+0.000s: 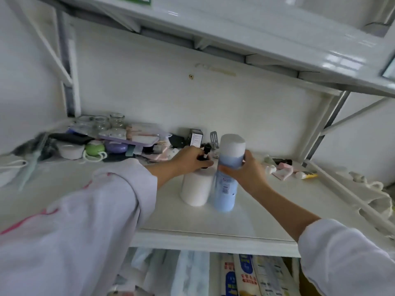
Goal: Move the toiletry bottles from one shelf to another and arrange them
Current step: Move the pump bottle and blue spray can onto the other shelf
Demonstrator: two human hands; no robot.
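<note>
Two bottles stand side by side on the white middle shelf [213, 233]. The white pump bottle [195, 189] has a black pump head, and my left hand [188, 160] is closed around that pump from the left. The light blue bottle [225, 191] with a tall white cap stands just right of it, touching or nearly touching. My right hand [245, 170] grips the blue bottle's upper part below the cap. Both bottles are upright.
Clutter fills the shelf's back left: glass jars [116, 120], a purple tray [132, 138], a green round case [95, 149], a small dark box [195, 138]. Small tubes [299, 174] lie at the right. An upper shelf [256, 43] overhangs. Packaged goods [245, 276] sit on the shelf below.
</note>
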